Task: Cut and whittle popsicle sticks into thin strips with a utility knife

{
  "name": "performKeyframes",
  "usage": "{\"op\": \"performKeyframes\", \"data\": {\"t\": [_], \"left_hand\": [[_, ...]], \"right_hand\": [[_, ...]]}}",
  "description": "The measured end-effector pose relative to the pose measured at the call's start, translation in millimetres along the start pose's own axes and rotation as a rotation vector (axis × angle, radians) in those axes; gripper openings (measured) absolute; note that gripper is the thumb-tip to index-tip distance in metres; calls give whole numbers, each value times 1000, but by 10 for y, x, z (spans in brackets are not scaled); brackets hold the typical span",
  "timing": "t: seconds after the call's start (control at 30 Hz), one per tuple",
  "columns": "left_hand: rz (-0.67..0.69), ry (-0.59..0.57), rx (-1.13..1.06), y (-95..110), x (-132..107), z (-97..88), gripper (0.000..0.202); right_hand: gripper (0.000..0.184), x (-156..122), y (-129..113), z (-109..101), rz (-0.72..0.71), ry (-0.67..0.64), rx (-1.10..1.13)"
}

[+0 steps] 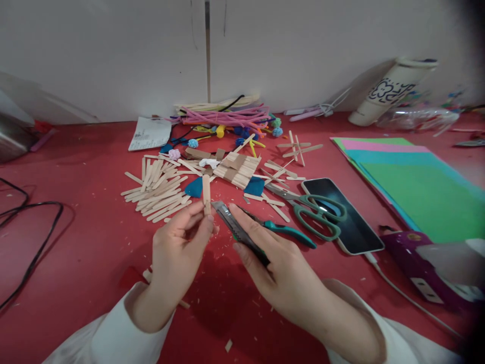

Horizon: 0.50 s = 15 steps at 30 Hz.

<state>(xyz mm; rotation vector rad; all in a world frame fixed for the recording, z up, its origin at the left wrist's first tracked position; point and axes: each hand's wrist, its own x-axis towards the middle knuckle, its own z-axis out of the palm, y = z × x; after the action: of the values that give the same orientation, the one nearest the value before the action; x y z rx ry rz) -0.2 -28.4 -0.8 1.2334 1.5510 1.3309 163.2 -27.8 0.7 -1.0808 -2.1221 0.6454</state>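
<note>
Upright between the fingertips of my left hand [184, 242] is a wooden craft stick [206, 189], with a small dark mark low on it. My right hand [275, 258] grips a utility knife [237, 227], its blade out and pointing at the stick's lower part. Whether the blade touches the stick I cannot tell. Just beyond my right fingers lie teal-handled pliers [290, 232], partly covered by the hand. Behind the held stick are a bundle of craft sticks [238, 171] with a brown paper band and a loose heap of sticks [161, 189] to the left.
Green-handled scissors [320, 216] overlap a phone [350, 227] on the right, its cable running forward. Coloured sheets [409, 182], a purple glue gun or similar tool [413, 258] and a tumbler [394, 91] stand farther right. Pipe cleaners [223, 115] lie along the wall. Black cable [41, 237] crosses the left.
</note>
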Motion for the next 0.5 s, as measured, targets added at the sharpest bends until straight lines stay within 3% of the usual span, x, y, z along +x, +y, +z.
{"op": "performKeyframes", "data": {"t": [0.5], "left_hand": [[14, 12, 71, -8, -3, 16, 23]], "right_hand": [[51, -14, 11, 21, 12, -10, 5]]}}
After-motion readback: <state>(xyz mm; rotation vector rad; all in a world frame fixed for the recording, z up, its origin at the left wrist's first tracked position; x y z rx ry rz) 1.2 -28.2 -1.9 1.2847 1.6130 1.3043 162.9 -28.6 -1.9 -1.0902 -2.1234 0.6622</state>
